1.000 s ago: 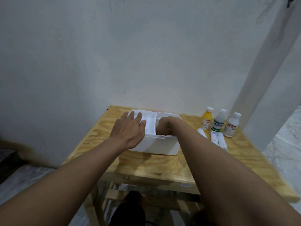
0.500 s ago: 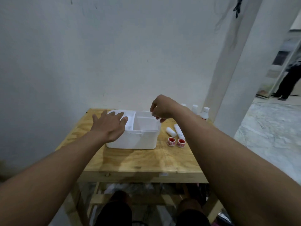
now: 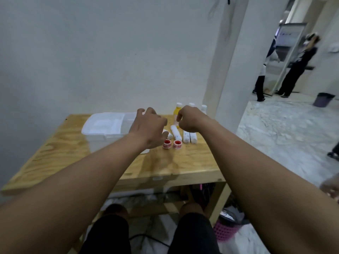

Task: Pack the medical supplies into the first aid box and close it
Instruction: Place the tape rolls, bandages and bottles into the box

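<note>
The white first aid box (image 3: 102,132) stands lidless on the wooden table (image 3: 60,154), left of centre, with a divided white tray on top. Right of it lie several white bandage rolls (image 3: 176,133) and two red tape rolls (image 3: 172,144). Behind them stand a yellow bottle (image 3: 177,111) and two white bottles, mostly hidden by my right hand. My left hand (image 3: 149,128) hovers over the box's right end with fingers apart, holding nothing. My right hand (image 3: 189,119) hangs above the bandage rolls, fingers curled downward, holding nothing.
A white wall rises behind the table and a pillar (image 3: 225,70) stands at its right. Two people (image 3: 293,68) stand far off at the right. A pink basket (image 3: 226,230) and cables lie on the floor under the table.
My left hand left the box's left part and came right, over its right end. My right hand moved right from the box rim to above the bandage rolls. The camera turned right.
</note>
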